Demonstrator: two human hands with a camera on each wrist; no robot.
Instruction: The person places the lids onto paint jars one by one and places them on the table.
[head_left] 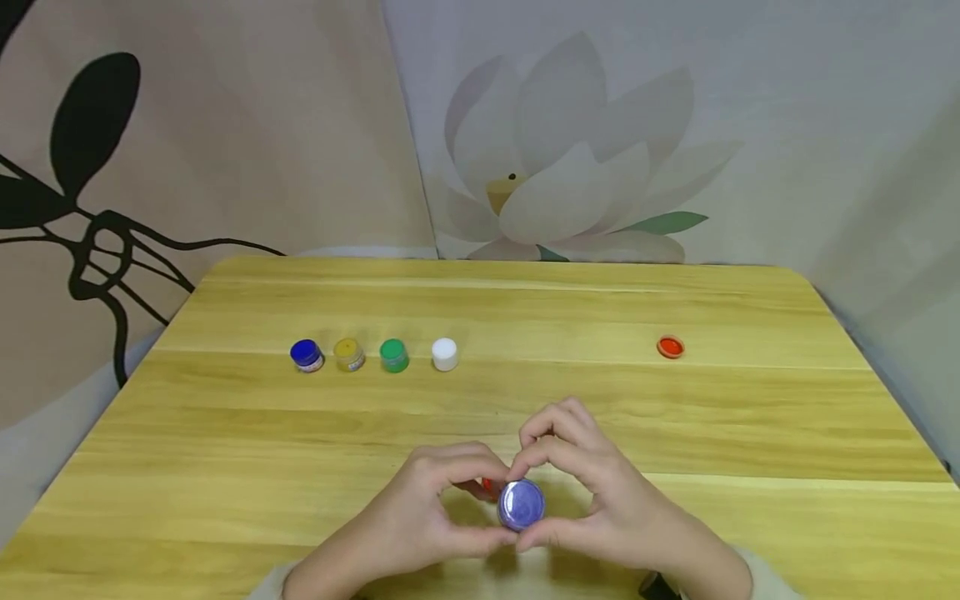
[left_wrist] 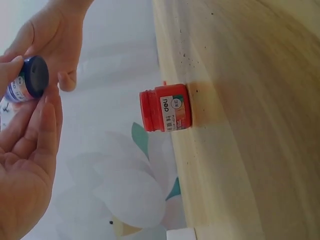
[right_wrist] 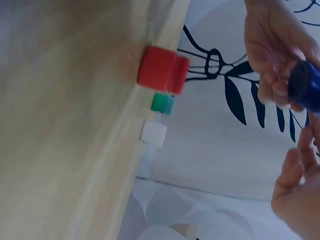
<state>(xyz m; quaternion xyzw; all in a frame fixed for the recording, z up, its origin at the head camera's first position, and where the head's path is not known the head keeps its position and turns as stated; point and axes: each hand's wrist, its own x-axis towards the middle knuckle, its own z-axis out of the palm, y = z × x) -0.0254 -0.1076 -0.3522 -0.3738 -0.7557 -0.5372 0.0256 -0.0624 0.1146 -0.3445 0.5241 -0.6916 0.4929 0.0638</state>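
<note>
A small blue paint jar [head_left: 521,505] is pinched between both hands above the table's near part. My left hand [head_left: 442,504] holds it from the left with thumb and fingertips. From the other side my right hand [head_left: 592,475] grips it with thumb and index finger, the other fingers bent. A pale purple round end faces up in the head view, and its dark blue end [left_wrist: 38,77] faces down in the left wrist view. Below it stands a red paint jar [left_wrist: 169,108] with a bare threaded neck, mostly hidden behind the left fingers in the head view.
A row of paint jars stands farther back on the wooden table [head_left: 225,450]: blue-lidded [head_left: 307,356], yellow [head_left: 348,354], green [head_left: 393,355] and white [head_left: 445,354]. At the right lies a red lid [head_left: 671,347], inner side up. A floral cloth [head_left: 787,150] hangs behind the table.
</note>
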